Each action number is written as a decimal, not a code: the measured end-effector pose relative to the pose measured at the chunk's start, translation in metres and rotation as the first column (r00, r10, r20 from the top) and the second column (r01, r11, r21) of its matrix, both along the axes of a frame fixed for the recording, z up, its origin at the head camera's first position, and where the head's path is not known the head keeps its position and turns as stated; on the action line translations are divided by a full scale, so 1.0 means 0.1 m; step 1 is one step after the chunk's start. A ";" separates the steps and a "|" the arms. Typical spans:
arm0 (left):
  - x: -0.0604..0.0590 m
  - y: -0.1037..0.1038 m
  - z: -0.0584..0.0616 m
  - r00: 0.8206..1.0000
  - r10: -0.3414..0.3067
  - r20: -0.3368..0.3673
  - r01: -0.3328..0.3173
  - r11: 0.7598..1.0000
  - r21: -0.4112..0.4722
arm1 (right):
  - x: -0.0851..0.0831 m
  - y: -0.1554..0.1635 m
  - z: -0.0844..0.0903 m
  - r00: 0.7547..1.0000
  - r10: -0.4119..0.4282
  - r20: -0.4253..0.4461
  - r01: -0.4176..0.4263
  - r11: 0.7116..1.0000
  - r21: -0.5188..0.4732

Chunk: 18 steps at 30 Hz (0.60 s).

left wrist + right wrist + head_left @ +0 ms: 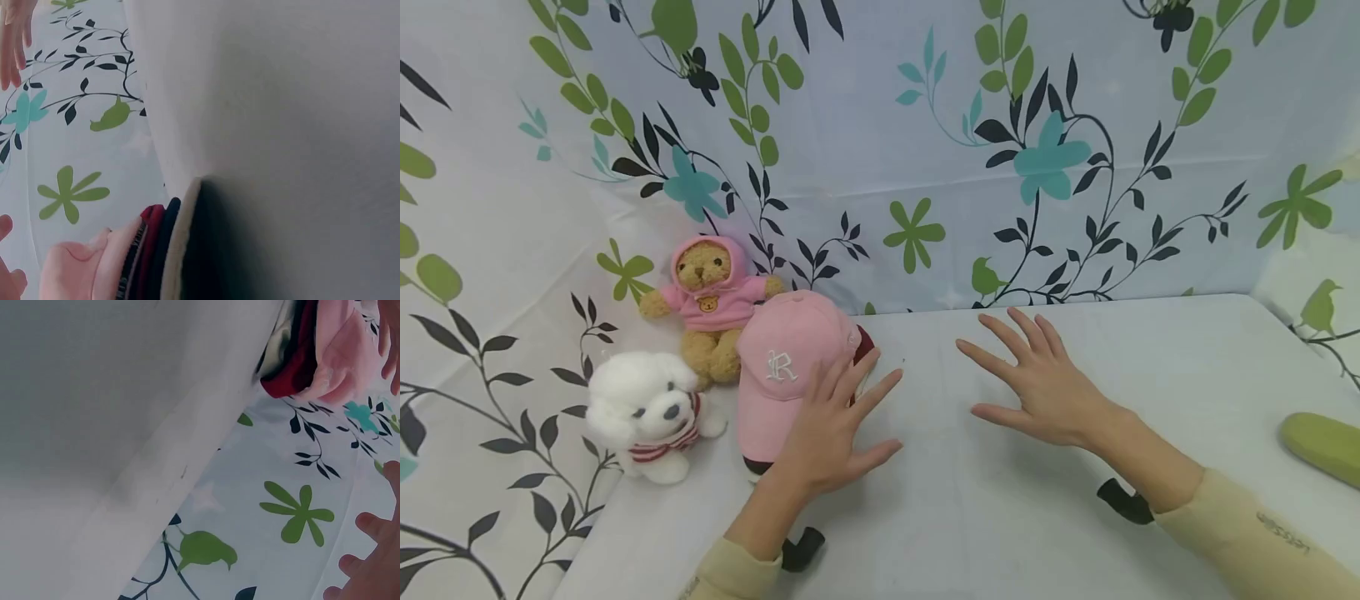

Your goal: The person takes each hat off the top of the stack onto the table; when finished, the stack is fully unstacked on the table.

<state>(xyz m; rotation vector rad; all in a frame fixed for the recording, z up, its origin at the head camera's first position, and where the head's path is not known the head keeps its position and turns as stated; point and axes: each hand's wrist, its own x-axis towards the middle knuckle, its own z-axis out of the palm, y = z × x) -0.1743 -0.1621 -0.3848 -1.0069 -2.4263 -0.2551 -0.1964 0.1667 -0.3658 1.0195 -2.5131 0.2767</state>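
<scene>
In the head view my left hand (pixel 827 425) has its fingers spread and overlaps the right side of a pink baseball cap (pixel 775 358) with a white letter on its front. Whether it touches the cap I cannot tell. Layers of dark red, navy and cream show beneath the pink cap (pixel 75 269) in the left wrist view, like a stack of caps. My right hand (pixel 1048 387) hovers over the white table (pixel 970 517), fingers spread, holding nothing. Only some fingers of the right hand (pixel 375 562) appear in the right wrist view.
A teddy bear (pixel 715 300) in a pink hoodie sits behind the cap. To its front left is a white plush dog (pixel 651 408) with a striped scarf. A green object (pixel 1322 446) lies at the right edge. Patterned cloth (pixel 865 167) hangs behind the table.
</scene>
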 end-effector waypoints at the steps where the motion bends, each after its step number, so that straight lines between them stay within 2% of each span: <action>1: 0.00 -0.02 -0.01 1.000 0.004 0.001 -0.004 1.000 0.010 | -0.01 -0.03 -0.01 1.000 0.002 0.004 -0.002 1.000 -0.010; 7: 0.02 -0.12 -0.03 0.998 0.049 0.024 -0.051 0.995 0.084 | -0.10 -0.24 -0.02 0.999 0.016 0.032 -0.014 0.998 -0.062; 10: 0.03 -0.17 -0.04 0.998 0.063 0.020 -0.065 0.988 0.139 | -0.15 -0.35 -0.02 0.999 0.017 0.040 -0.013 0.996 -0.092; 18: 0.02 -0.30 -0.04 0.995 0.098 0.015 -0.099 0.971 0.216 | -0.24 -0.60 -0.04 0.997 0.009 0.074 0.003 0.987 -0.158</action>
